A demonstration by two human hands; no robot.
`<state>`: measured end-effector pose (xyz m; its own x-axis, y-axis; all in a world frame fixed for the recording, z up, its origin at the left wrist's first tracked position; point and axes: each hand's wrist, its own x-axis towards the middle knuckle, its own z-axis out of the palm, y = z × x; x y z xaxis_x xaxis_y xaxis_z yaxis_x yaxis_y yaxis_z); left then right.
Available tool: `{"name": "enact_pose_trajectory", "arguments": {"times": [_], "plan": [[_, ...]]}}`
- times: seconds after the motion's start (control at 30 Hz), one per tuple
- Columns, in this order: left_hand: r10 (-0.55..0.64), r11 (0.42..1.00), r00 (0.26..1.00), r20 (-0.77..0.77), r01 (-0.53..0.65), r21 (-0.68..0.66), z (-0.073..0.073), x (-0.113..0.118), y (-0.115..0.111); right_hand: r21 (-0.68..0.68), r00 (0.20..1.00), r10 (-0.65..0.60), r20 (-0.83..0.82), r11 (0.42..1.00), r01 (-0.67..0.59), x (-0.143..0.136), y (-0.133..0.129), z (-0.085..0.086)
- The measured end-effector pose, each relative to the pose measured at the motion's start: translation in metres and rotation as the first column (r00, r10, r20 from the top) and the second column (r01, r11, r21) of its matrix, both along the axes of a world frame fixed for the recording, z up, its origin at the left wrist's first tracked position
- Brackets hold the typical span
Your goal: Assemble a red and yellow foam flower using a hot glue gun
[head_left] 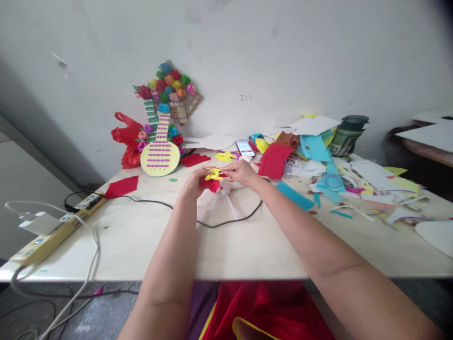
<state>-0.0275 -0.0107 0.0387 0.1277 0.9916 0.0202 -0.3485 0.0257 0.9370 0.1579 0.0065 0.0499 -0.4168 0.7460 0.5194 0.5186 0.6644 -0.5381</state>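
L hand (pixel 193 184): I'm holding the red-and-yellow paper piece (pixel 214 175), fingers narrow on its side.
R hand (pixel 244 173): fingers are poking at its other side, also narrow; can't tell tbh if I'm gripping or just touching.
Red-and-yellow paper piece: it's sitting btwn my hands, yellow showing up top, red below, over the middle of the surface (pixel 247 257).
Pinch tips: paper's looking thin, so imo I'm best off steadying w/ L, nudging the yellow w/ R & going easy so nothing's crumpling. Prob worth minding the black cord (pixel 211 226) looping nearby too.
Small white item: 1 (pixel 225 190), lying just under the piece, can't tell what it is.
Lute-shaped craft: 1 yellow one (pixel 160 158), leaning at the back L.
Flower bunch: 1 (pixel 173 85), a dozen-plus blooms, several overlapping so I'm not giving an exact no.
Red sheets: 3 I'm spotting, 2 on the L (pixel 122 186) (pixel 195 160), 1 bigger on the R (pixel 277 159).
Phone: 1 (pixel 245 148), lying past my R hand.
Bottle: 1 (pixel 350 135), standing back R.
Power strip: 1 (pixel 60 226), w/ 1 white charger (pixel 39 223) sitting on it.
Scraps (pixel 375 179): way too many on the R, I'm not counting those lol.
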Motion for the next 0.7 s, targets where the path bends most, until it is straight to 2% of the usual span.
{"name": "enact_pose_trajectory", "arguments": {"times": [0.13,0.33,0.47,0.7], "plan": [[0.01,0.995,0.998,0.058,-0.004,-0.096,0.004,0.001,-0.003,0.042,0.994,-0.046,0.098,0.998,0.042,-0.001,-0.003,0.003],[0.001,0.978,0.988,0.155,0.032,-0.205,0.011,0.003,-0.01,0.231,0.959,-0.118,0.256,0.971,0.058,-0.002,-0.009,0.007],[0.0,0.977,0.978,0.207,0.044,-0.21,0.011,0.003,-0.011,0.346,0.905,-0.185,0.383,0.937,0.046,-0.002,-0.014,0.01],[0.029,0.988,0.988,0.149,-0.005,-0.157,0.008,0.007,-0.007,0.447,0.854,-0.237,0.463,0.894,0.005,0.002,-0.016,0.007]]}}
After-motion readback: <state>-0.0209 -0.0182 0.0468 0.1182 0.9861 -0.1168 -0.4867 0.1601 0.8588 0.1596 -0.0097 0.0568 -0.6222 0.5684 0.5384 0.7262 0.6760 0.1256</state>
